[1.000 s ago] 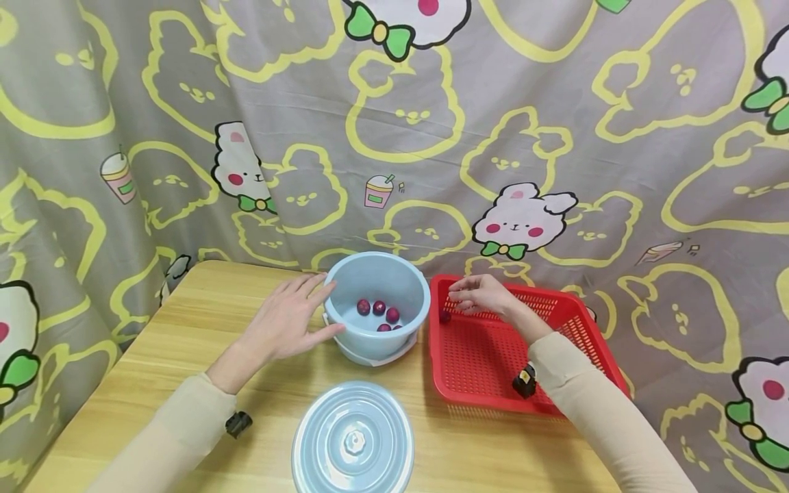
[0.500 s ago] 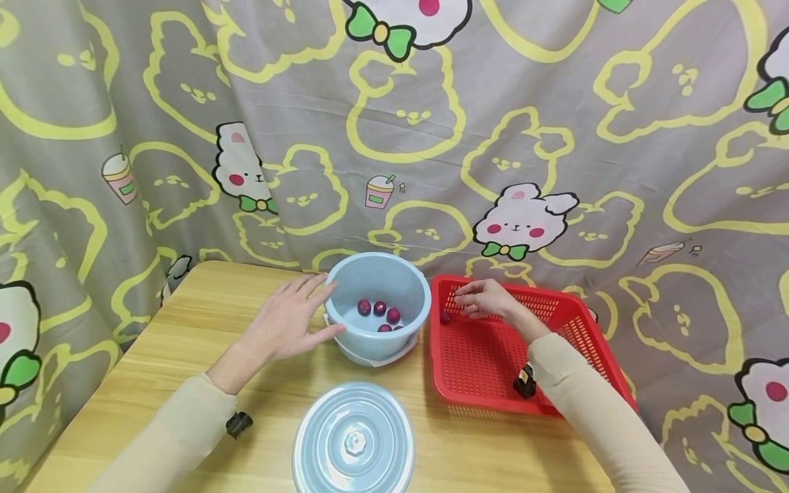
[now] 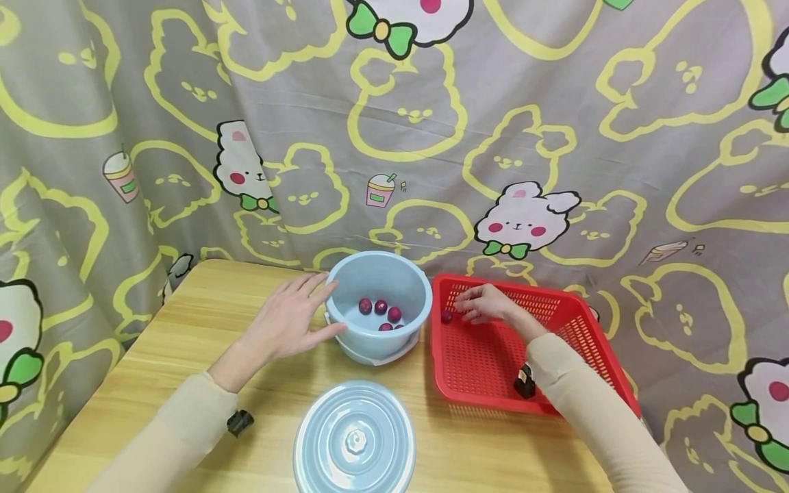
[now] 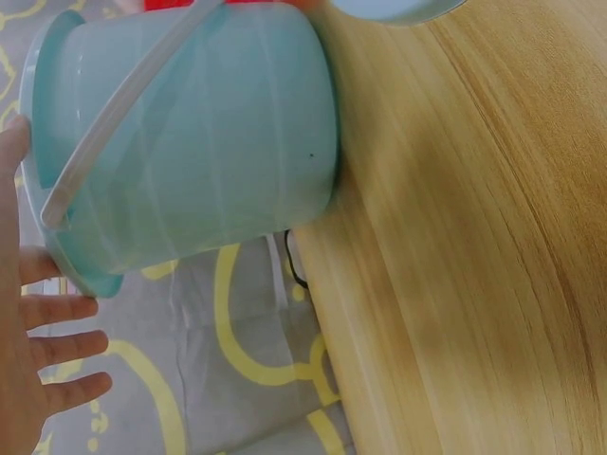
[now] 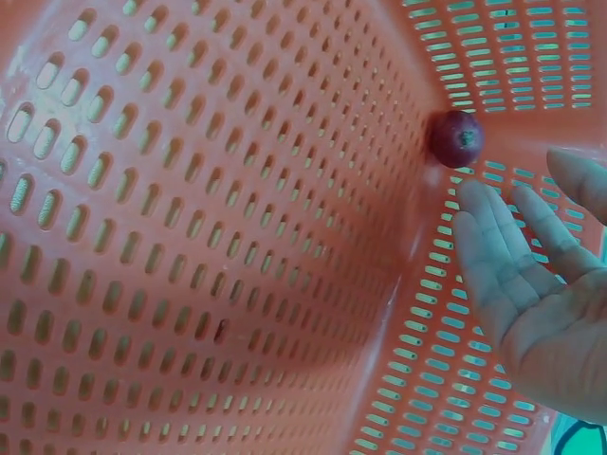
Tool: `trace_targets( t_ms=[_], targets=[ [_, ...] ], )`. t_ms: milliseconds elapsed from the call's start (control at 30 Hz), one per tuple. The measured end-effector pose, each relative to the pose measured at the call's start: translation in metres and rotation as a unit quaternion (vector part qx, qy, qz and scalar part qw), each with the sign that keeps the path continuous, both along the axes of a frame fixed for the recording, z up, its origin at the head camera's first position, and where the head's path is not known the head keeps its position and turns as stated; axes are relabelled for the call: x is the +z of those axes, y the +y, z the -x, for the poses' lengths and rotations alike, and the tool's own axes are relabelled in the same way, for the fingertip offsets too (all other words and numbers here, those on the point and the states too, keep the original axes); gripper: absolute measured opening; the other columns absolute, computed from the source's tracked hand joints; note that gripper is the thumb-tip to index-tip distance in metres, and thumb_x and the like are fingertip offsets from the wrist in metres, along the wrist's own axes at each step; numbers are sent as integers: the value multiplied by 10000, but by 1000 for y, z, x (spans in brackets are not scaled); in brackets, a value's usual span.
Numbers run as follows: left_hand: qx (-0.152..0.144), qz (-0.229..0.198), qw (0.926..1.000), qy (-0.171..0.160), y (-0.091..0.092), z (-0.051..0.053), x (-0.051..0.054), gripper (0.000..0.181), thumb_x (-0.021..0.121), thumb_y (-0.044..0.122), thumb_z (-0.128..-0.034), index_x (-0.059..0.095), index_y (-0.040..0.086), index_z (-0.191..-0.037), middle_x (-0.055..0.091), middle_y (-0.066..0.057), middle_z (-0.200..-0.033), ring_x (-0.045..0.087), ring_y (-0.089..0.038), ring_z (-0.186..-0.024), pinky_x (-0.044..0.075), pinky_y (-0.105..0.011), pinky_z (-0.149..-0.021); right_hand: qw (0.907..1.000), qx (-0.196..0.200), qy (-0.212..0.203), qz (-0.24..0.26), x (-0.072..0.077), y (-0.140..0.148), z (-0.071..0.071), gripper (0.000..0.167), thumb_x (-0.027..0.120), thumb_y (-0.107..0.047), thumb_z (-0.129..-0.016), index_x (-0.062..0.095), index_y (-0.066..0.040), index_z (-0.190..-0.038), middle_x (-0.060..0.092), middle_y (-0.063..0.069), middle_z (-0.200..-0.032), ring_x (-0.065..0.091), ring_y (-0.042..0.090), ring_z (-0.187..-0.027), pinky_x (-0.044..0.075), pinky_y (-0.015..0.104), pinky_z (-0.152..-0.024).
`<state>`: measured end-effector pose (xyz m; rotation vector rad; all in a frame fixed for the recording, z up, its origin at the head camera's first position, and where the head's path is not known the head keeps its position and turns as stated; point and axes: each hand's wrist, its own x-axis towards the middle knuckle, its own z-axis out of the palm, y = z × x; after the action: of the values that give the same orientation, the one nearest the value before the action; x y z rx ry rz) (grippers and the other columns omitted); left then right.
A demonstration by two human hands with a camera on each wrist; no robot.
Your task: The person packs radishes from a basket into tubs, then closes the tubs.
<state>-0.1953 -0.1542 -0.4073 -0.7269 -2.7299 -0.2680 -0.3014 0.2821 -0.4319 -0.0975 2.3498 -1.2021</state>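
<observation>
My left hand (image 3: 285, 318) is at the left rim of a light blue bucket (image 3: 376, 342), thumb and fingers spread. In the left wrist view its fingers (image 4: 66, 349) are extended beside the rim. Several dark red, plum-like fruits (image 3: 366, 306) lie on the bucket's floor. My right hand (image 3: 483, 303) is inside a red perforated basket (image 3: 481, 356), holding nothing. One more round dark red fruit (image 5: 456, 139) sits in a corner of that basket, just beyond the right fingertips, with a small gap between them.
A light blue lid (image 3: 354, 438) with a knob lies on the wooden table (image 3: 246, 370) in front of the bucket. The bucket's handle (image 4: 123, 114) hangs down its side. A patterned curtain (image 3: 407, 137) stands behind the table.
My right hand has moved slightly right and lower inside the basket, and the fruit in the corner remains where it was. The left hand stays at the bucket rim.
</observation>
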Motion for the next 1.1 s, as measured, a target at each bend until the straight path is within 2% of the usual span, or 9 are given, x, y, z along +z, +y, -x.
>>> trace_targets(
  t_ms=[267, 667, 1100],
  targets=[
    [-4, 22, 10000, 8, -1, 1, 0, 877, 602, 723, -931, 530, 112, -1555, 494, -204, -1622, 510, -446, -1458, 440, -642, -1185, 9997, 172, -163, -99, -6, -4, 0, 415, 661, -177, -1040, 633, 86, -1359, 711, 294, -1311, 780, 369, -1087, 658, 452, -926],
    [-10, 48, 10000, -55, 0, 1, 0, 894, 601, 736, -925, 520, 115, -1564, 486, -199, -1630, 507, -440, -1464, 439, -633, -1192, 9978, 199, -552, -320, -12, -11, 0, 397, 680, -226, -1032, 670, 36, -1331, 748, 232, -1237, 794, 283, -1019, 661, 425, -912],
    [-7, 16, 10000, -49, 0, 1, 0, 892, 607, 730, -924, 517, 117, -1566, 486, -202, -1629, 507, -444, -1462, 435, -637, -1193, 9983, 197, -495, -247, -17, -10, -1, 340, 670, -182, -1033, 700, 57, -1273, 756, 221, -1186, 792, 243, -956, 660, 437, -919]
  ],
)
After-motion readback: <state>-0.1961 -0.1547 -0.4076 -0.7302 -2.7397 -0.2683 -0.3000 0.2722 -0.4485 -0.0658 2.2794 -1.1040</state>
